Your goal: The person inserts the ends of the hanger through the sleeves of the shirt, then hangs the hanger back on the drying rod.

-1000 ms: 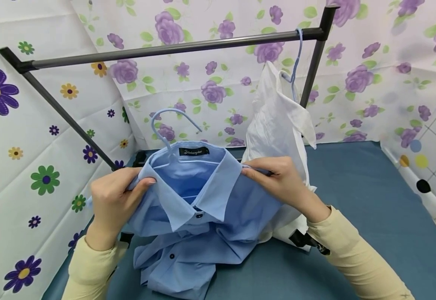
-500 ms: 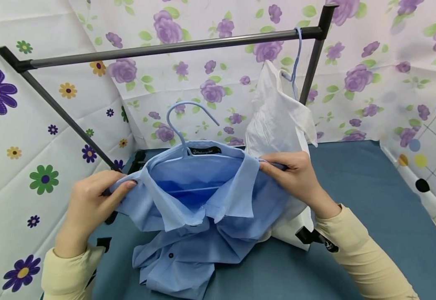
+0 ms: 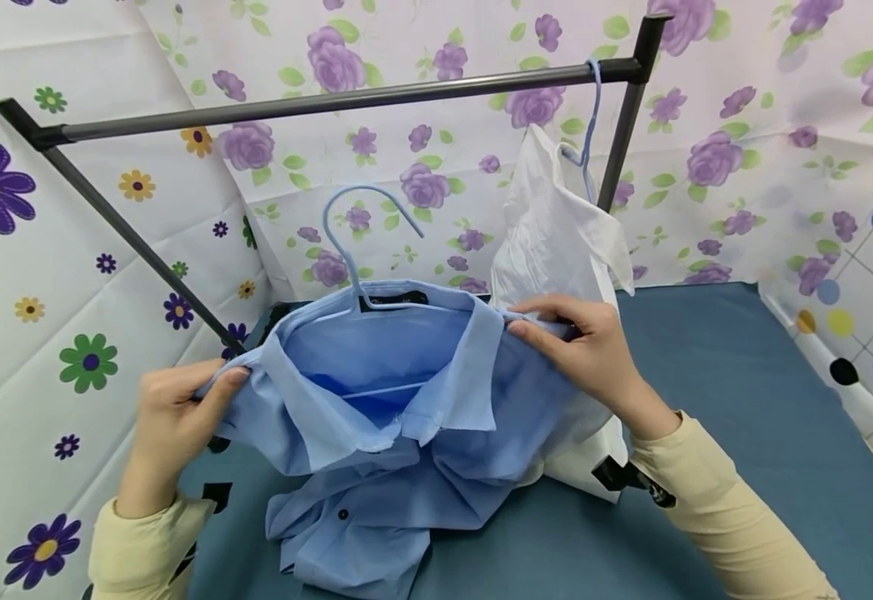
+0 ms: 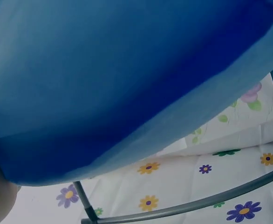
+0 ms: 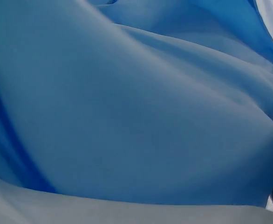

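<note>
A light blue button-up shirt [image 3: 376,492] is held up by its shoulders, its lower part bunched on the table. Inside the collar sits a blue hanger [image 3: 348,258], its hook rising above the neckline and its lower bar showing through the opening. My left hand [image 3: 173,417] pinches the shirt's shoulder at the left, thumb on top. At the other shoulder my right hand [image 3: 582,346] pinches the cloth close to the collar. Blue shirt fabric [image 4: 104,84] fills most of the left wrist view, and shirt fabric [image 5: 127,116] covers nearly all of the right wrist view.
A dark metal rack [image 3: 331,102] spans the back. From its right end a white garment [image 3: 549,242] hangs on a second blue hanger [image 3: 594,125], just behind my right hand. Flower-patterned cloth [image 3: 428,183] lines the walls around the blue-green table [image 3: 706,400].
My left hand has moved outward and down to the left along the shoulder, and the right hand slightly right. The neckline has spread wider, and the hanger's hook has risen and shifted right.
</note>
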A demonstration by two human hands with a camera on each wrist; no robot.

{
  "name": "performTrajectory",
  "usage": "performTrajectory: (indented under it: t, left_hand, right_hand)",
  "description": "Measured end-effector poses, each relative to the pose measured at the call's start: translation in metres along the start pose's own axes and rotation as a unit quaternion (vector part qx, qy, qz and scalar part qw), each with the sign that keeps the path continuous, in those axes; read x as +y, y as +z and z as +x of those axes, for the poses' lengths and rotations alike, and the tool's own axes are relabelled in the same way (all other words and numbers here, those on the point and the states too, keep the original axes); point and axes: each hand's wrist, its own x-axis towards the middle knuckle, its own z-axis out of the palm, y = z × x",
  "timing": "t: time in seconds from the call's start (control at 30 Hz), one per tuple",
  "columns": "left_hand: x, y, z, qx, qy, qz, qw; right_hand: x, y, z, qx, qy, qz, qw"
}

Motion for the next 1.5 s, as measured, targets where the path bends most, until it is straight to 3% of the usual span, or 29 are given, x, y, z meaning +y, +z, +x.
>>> performTrajectory:
  t: [0.1, 0.23, 0.4, 0.67, 0.9, 1.23, 1.33, 1.4, 1.5]
  left_hand:
    - [0.000, -0.003, -0.002, 0.043, -0.015, -0.010, 0.9989]
    - [0.002, -0.004, -0.002, 0.100, -0.037, -0.014, 0.9942]
    - [0.002, -0.006, 0.001, 0.177, -0.073, -0.016, 0.9814]
    - [-0.001, -0.004, 0.009, 0.245, -0.113, 0.000, 0.9630]
    - [-0.002, 0.009, 0.023, 0.325, -0.118, -0.039, 0.9374]
    - [0.005, 0.036, 0.040, 0.359, -0.104, -0.112, 0.9210]
    - [0.007, 0.047, 0.045, 0.372, -0.099, -0.159, 0.9091]
    - [0.009, 0.053, 0.049, 0.384, -0.092, -0.204, 0.8956]
    - [0.012, 0.059, 0.054, 0.402, -0.080, -0.250, 0.8772]
  right_hand:
    - [0.001, 0.000, -0.006, 0.035, 0.045, -0.014, 0.998]
    - [0.003, 0.002, -0.016, 0.038, 0.125, -0.032, 0.991]
    - [0.010, 0.011, -0.029, -0.007, 0.214, -0.009, 0.977]
    - [0.017, 0.038, -0.052, -0.117, 0.272, 0.061, 0.953]
    - [0.020, 0.062, -0.067, -0.199, 0.351, 0.089, 0.911]
    - [0.025, 0.093, -0.070, -0.273, 0.336, 0.126, 0.893]
    - [0.027, 0.103, -0.073, -0.267, 0.332, 0.157, 0.891]
    - [0.027, 0.107, -0.075, -0.262, 0.329, 0.165, 0.892]
    - [0.027, 0.110, -0.075, -0.241, 0.319, 0.144, 0.905]
